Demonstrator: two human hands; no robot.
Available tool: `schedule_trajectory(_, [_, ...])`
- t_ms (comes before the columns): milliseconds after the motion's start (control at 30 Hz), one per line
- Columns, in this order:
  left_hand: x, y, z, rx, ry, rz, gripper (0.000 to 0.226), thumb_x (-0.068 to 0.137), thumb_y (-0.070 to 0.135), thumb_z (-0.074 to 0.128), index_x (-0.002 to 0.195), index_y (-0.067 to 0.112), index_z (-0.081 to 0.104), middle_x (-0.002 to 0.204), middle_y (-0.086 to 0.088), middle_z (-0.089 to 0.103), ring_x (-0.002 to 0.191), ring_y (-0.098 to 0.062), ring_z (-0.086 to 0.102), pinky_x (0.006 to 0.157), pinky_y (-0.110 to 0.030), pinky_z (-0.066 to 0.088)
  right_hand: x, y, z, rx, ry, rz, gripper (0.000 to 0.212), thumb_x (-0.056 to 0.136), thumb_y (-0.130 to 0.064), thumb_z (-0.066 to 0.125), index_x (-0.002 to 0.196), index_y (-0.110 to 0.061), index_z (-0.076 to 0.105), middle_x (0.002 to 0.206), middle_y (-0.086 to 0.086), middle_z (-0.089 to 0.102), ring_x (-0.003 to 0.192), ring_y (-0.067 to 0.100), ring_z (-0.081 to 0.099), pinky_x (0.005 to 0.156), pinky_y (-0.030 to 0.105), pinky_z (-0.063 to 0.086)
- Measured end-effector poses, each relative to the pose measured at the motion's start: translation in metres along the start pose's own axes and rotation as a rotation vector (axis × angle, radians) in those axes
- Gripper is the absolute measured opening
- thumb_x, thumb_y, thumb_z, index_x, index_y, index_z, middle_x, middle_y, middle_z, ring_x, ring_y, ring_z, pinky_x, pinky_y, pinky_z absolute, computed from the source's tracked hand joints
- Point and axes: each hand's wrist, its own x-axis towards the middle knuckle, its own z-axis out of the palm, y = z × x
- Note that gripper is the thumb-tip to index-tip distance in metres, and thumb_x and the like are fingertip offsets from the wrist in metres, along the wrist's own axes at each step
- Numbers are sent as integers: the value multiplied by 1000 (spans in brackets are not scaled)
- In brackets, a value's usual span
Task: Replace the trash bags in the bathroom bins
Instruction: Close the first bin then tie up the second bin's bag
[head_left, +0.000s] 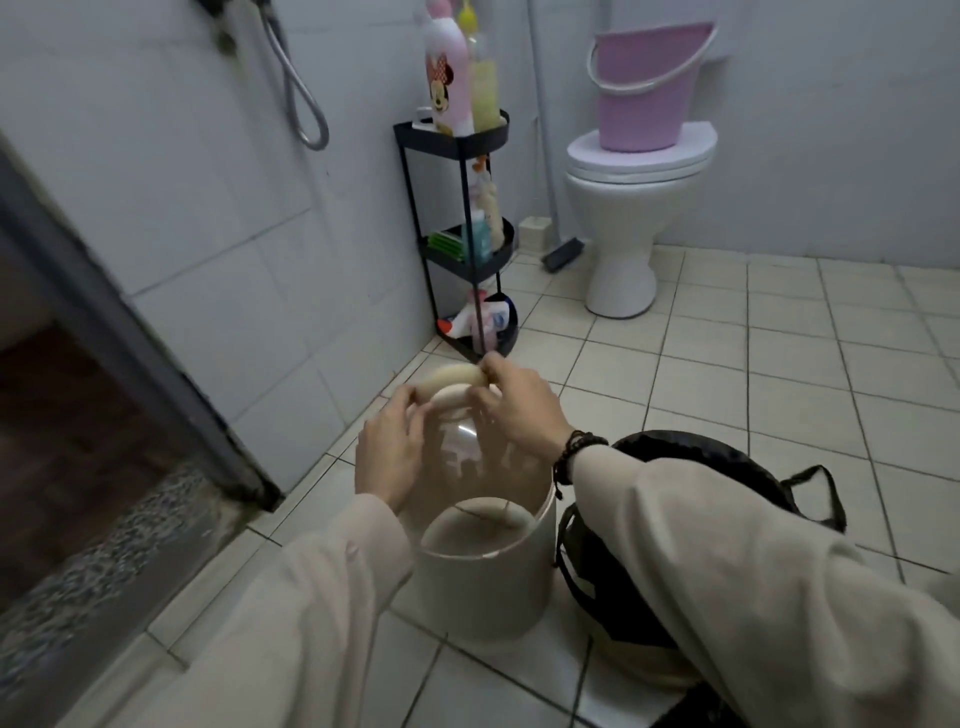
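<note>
A small round white bin (483, 587) stands open on the tiled floor right below me. Above it both hands hold a cream roll of trash bags (451, 378). A thin clear bag (460, 441) hangs from the roll down toward the bin's mouth. My right hand (514, 410), with a bead bracelet at the wrist, pinches the right end of the roll. My left hand (389, 452) grips the left edge of the hanging bag just under the roll. A black trash bag (727, 465) with loop handles sits on the floor against the bin's right side, partly hidden by my right sleeve.
A black three-tier rack (460, 244) with bottles stands against the wall behind the bin. Farther back are a white toilet (623, 218) with a purple bucket (649, 88) on its lid and a brush (561, 254). A dark door threshold (130, 499) runs along the left.
</note>
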Motion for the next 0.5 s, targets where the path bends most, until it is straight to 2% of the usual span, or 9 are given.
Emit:
schedule_trajectory(133, [35,65,-51,13,171,163,31,99,28,39,124,13,51,111,-21,66,101,-40,59,75,-36,40,20,-50,-67,77,156,-139,26,92,-38,51,107,-18,54,104,6,67,96,30,62,81,43,51])
schedule_trajectory(233, [63,122,-92,46,234,291,31,99,32,37,122,15,49,112,-18,66,101,-39,59,73,-34,36,27,-86,-131,95,275,-173,26,91,-39,53,104,-18,57,103,4,67,95,27,61,81,36,48])
schedule_trajectory(300, [74,158,-110,52,246,363,30,99,32,38,120,14,50,112,-17,65,103,-38,58,74,-34,34,28,-99,-169,88,345,-169,26,89,-41,54,102,-19,58,104,4,68,98,28,61,84,38,48])
schedule_trajectory(433, [80,215,-117,-24,208,443,32,97,29,41,120,9,51,115,-18,63,107,-38,56,86,-41,43,18,-101,-229,26,427,-123,26,88,-44,54,103,-23,59,107,1,68,101,28,61,83,38,45])
schedule_trajectory(500, [73,233,-105,-81,167,451,32,97,27,42,122,9,52,114,-18,64,106,-37,57,84,-39,42,9,-89,-249,-13,438,-92,26,88,-45,54,103,-24,59,108,1,68,101,29,61,84,39,46])
